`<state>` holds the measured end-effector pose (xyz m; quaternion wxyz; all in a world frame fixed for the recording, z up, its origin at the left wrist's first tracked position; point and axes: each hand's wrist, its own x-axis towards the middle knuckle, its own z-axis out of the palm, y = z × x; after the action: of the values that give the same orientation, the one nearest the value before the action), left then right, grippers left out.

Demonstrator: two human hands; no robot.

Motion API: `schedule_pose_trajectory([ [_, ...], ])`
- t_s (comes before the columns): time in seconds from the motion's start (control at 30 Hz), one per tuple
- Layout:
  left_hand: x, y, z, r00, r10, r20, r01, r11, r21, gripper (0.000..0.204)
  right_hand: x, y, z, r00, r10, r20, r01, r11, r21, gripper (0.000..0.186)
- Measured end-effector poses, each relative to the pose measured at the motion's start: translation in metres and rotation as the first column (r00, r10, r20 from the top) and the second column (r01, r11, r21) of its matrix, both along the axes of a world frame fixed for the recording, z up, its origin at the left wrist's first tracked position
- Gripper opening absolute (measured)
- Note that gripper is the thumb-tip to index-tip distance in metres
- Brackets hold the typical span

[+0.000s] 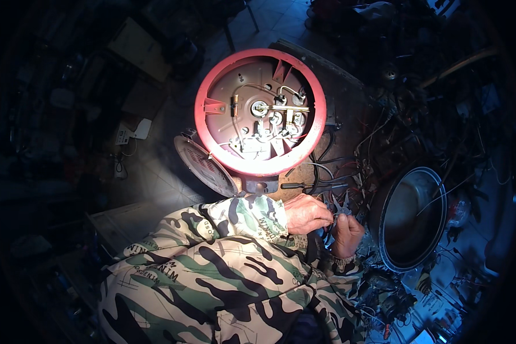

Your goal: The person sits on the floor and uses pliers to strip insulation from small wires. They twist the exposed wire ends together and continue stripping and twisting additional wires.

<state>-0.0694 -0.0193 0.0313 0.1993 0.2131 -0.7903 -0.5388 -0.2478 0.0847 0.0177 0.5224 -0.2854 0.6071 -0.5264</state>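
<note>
My left hand and my right hand meet just below the red appliance housing, fingers closed in a pinch. Between their fingertips is a small grey piece with pointed arms; its kind is too small and dim to tell. My right thumb and finger grip it, while what my left fingertips pinch is hidden. Beyond them, the round red housing lies with its underside up, showing wires, terminals and a metal bar inside. A round vented cover leans at its lower left. A dark-handled screwdriver lies near my left hand.
A large round pot with a pale rim stands to the right of my hands. Loose wires and cables tangle between it and the housing. Mixed scrap parts are heaped at the lower right. A small white box sits at the left.
</note>
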Motion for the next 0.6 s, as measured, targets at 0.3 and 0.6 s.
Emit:
schedule_pose_trajectory([
  [0.3,0.004,-0.009,-0.007,0.996,-0.089,0.032,0.088,0.995,0.045,0.017,-0.013,-0.012,0.029,0.709,0.213,-0.673,-0.432,0.885,-0.174,0.018],
  [0.6,0.004,-0.009,-0.006,0.996,-0.085,0.017,0.085,0.996,0.002,0.017,-0.007,-0.005,0.031,0.725,0.181,-0.664,-0.356,0.924,-0.137,0.005],
])
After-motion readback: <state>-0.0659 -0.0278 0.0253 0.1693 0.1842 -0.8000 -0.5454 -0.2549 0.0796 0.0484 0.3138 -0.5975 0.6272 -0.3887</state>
